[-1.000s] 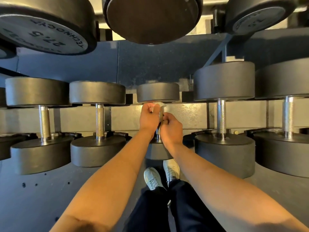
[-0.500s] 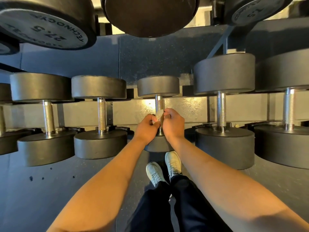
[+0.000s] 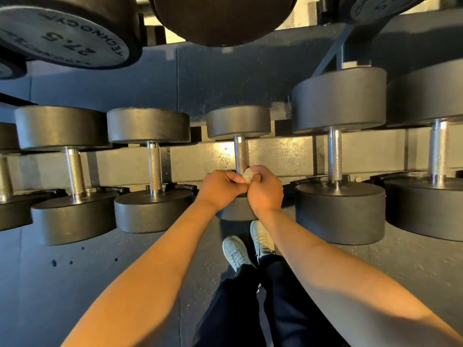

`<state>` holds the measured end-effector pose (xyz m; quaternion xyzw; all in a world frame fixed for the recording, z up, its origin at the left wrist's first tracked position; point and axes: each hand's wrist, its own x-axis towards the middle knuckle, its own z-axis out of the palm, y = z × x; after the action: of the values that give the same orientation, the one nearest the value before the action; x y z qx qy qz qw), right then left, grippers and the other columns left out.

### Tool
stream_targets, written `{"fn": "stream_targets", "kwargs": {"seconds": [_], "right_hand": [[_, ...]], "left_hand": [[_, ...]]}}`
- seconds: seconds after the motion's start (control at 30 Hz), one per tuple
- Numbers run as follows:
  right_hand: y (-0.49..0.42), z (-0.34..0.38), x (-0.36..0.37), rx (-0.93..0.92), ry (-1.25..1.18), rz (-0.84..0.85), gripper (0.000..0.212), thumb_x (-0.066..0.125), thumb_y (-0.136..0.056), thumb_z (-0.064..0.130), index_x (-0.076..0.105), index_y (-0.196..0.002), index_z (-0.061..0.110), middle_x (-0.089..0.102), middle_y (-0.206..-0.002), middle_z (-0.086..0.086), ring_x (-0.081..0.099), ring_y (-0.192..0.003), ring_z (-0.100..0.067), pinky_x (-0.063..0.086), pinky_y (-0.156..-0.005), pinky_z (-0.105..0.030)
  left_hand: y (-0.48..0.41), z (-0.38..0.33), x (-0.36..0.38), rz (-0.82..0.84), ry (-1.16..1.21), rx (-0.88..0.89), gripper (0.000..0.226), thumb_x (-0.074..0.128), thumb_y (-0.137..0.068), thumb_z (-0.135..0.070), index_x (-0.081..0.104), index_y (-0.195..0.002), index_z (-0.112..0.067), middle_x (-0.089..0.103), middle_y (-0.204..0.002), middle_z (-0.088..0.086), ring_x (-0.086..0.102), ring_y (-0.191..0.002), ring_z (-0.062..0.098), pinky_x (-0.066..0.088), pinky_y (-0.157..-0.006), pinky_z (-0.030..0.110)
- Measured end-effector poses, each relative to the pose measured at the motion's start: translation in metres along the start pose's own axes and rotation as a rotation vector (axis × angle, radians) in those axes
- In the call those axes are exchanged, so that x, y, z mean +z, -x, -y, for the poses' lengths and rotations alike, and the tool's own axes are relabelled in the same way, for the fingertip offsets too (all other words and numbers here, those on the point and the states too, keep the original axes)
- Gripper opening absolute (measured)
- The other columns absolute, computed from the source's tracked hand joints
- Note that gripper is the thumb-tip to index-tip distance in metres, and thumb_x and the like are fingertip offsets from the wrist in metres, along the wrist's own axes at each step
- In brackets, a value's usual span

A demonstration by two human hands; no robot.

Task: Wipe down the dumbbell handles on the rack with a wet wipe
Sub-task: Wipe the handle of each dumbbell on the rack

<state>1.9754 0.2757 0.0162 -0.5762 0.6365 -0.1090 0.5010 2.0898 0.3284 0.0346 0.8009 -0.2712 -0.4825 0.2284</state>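
A small black dumbbell lies on the lower rack, its knurled chrome handle point(image 3: 240, 154) bare along its upper part. My left hand point(image 3: 220, 187) and my right hand point(image 3: 265, 190) meet at the near end of that handle. Both pinch a small crumpled white wet wipe point(image 3: 248, 175), which pokes out between the fingers against the handle. The lower end of the handle and most of the near head are hidden behind my hands.
More dumbbells lie on the same rack: two handles to the left point(image 3: 154, 169) point(image 3: 74, 171) and two thicker ones to the right point(image 3: 334, 157) point(image 3: 437, 151). Large dumbbell heads point(image 3: 62, 33) of the upper tier overhang. My shoes point(image 3: 235, 251) stand on dark rubber floor.
Both hands slid with the wipe from the handle's far end down to its near end, baring the upper handle. The view tilted slightly.
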Motion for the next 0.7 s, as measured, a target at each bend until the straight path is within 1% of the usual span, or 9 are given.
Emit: {"fn": "stream_targets", "kwargs": {"seconds": [0.07,0.13,0.23,0.27,0.33,0.4,0.47,0.57,0.7], "right_hand": [[0.001,-0.001,0.000,0.010,-0.039,0.014,0.031,0.042,-0.103,0.017,0.067,-0.121,0.021,0.070,-0.117,-0.003,0.063,-0.106,-0.022,0.048,-0.087,-0.030],[0.000,-0.002,-0.001,0.021,-0.131,0.022,0.027,0.043,-0.103,0.021,0.063,-0.121,0.026,0.070,-0.111,0.001,0.066,-0.101,-0.017,0.052,-0.087,-0.032],[-0.002,-0.002,-0.012,0.005,-0.323,0.004,0.013,0.048,-0.102,0.018,0.052,-0.113,0.025,0.062,-0.096,0.007,0.062,-0.081,0.001,0.050,-0.073,-0.018],[-0.006,0.000,-0.015,-0.023,-0.343,-0.028,0.012,0.050,-0.101,0.014,0.050,-0.109,0.023,0.058,-0.095,0.005,0.059,-0.079,-0.002,0.049,-0.071,-0.018],[-0.015,0.004,-0.020,-0.091,-0.332,-0.083,0.014,0.050,-0.099,0.007,0.049,-0.100,0.021,0.055,-0.092,0.001,0.056,-0.079,-0.012,0.049,-0.072,-0.027],[-0.023,0.010,-0.020,-0.132,-0.301,-0.049,0.013,0.052,-0.098,0.006,0.055,-0.098,0.018,0.056,-0.091,0.004,0.056,-0.082,-0.013,0.049,-0.075,-0.026],[-0.026,0.017,-0.018,-0.143,-0.277,0.026,0.015,0.055,-0.097,0.008,0.059,-0.105,0.020,0.058,-0.095,0.009,0.057,-0.088,-0.005,0.045,-0.079,-0.016],[-0.029,0.027,-0.013,-0.191,-0.268,0.125,0.021,0.062,-0.096,0.019,0.057,-0.114,0.028,0.056,-0.106,0.007,0.054,-0.094,0.002,0.041,-0.078,-0.005],[-0.036,0.036,0.002,-0.224,-0.224,0.234,0.027,0.066,-0.094,0.025,0.059,-0.120,0.028,0.055,-0.119,0.000,0.054,-0.104,-0.005,0.043,-0.080,-0.008]], "left_hand": [[0.003,-0.002,0.002,0.004,0.065,0.025,0.011,0.080,-0.085,-0.023,0.078,-0.095,-0.022,0.075,-0.094,-0.009,0.068,-0.090,0.004,0.051,-0.083,0.015],[0.006,-0.002,0.004,-0.040,0.106,0.050,0.008,0.074,-0.090,-0.023,0.074,-0.098,-0.022,0.073,-0.100,-0.006,0.067,-0.095,0.009,0.050,-0.083,0.019],[0.004,-0.001,0.000,-0.139,0.192,0.112,0.005,0.060,-0.099,-0.021,0.064,-0.103,-0.020,0.068,-0.104,-0.004,0.063,-0.101,0.010,0.049,-0.085,0.023],[0.001,0.000,-0.003,-0.182,0.194,0.128,0.006,0.057,-0.101,-0.022,0.062,-0.104,-0.021,0.066,-0.105,-0.004,0.063,-0.101,0.010,0.049,-0.086,0.024],[-0.006,0.002,-0.009,-0.261,0.201,0.113,0.009,0.052,-0.104,-0.023,0.060,-0.107,-0.025,0.066,-0.108,-0.005,0.062,-0.101,0.007,0.052,-0.088,0.026],[-0.012,-0.001,-0.008,-0.278,0.198,0.111,0.016,0.050,-0.105,-0.019,0.062,-0.110,-0.028,0.065,-0.115,-0.007,0.059,-0.102,0.001,0.049,-0.088,0.018],[-0.016,-0.007,-0.003,-0.249,0.167,0.144,0.027,0.047,-0.105,-0.011,0.066,-0.113,-0.027,0.065,-0.117,-0.009,0.058,-0.100,-0.002,0.044,-0.085,0.005],[-0.018,-0.014,-0.002,-0.240,0.124,0.179,0.034,0.046,-0.103,-0.005,0.072,-0.114,-0.024,0.069,-0.114,-0.007,0.062,-0.101,0.003,0.047,-0.090,0.010],[-0.015,-0.006,-0.003,-0.246,0.076,0.196,0.023,0.052,-0.102,-0.010,0.065,-0.117,-0.022,0.066,-0.099,-0.013,0.061,-0.089,-0.009,0.045,-0.076,0.004]]}}
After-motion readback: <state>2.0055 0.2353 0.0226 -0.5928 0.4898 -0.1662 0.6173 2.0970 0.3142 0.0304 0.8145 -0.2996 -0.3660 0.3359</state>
